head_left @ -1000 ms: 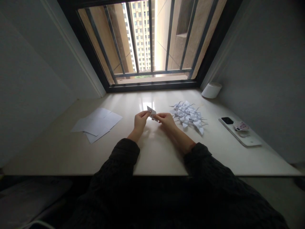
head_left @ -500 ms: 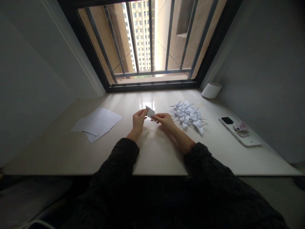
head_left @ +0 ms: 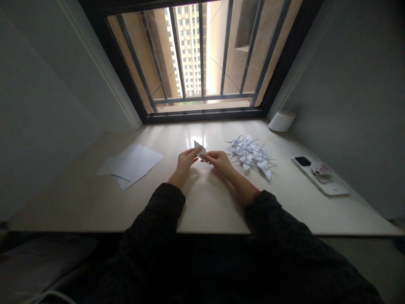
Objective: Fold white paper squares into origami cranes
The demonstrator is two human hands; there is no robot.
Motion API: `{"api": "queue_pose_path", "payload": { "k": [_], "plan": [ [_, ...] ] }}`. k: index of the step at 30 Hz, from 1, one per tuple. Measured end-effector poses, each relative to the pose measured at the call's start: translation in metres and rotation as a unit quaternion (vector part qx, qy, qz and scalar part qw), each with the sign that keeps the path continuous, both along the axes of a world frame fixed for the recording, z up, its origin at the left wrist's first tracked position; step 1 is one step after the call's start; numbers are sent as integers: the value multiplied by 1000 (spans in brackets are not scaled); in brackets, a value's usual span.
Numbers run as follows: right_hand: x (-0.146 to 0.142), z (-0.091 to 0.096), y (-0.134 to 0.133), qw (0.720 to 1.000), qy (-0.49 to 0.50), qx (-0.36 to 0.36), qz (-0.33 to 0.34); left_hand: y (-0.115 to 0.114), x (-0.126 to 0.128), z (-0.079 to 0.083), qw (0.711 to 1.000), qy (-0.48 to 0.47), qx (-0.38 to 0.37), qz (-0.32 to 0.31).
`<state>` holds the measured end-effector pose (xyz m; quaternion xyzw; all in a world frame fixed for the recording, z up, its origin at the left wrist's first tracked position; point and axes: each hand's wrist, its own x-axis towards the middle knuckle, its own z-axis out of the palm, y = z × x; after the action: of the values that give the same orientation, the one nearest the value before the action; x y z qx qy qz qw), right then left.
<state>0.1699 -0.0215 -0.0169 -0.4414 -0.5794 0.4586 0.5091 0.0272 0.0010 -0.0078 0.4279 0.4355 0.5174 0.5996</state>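
Note:
Both hands meet over the middle of the pale table (head_left: 209, 202) and pinch a small folded white paper piece (head_left: 199, 149) between them. My left hand (head_left: 185, 161) grips its left side with thumb and fingers closed. My right hand (head_left: 218, 161) pinches its right side. The paper's tip points up and away from me. Just right of my right hand lies a pile of several folded white paper cranes (head_left: 251, 154).
Flat white paper sheets (head_left: 131, 164) lie at the left. A white phone (head_left: 319, 180) with a round sticker rests at the right. A white cylindrical object (head_left: 281, 120) sits in the far right corner under the barred window (head_left: 202, 59).
The folded paper has turned and shifted slightly between the fingers; both hands stay together at the table's middle. The view has shifted a little.

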Motion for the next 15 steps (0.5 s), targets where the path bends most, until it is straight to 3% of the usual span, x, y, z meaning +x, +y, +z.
{"api": "queue_pose_path", "payload": {
  "k": [8,15],
  "plan": [
    [-4,1,-2,1000,-10,1,6,-2,-1,11,998,-51,-17,40],
    [-7,-4,-5,998,-55,2,2,10,-11,8,995,-55,-37,69]
  ]
}}
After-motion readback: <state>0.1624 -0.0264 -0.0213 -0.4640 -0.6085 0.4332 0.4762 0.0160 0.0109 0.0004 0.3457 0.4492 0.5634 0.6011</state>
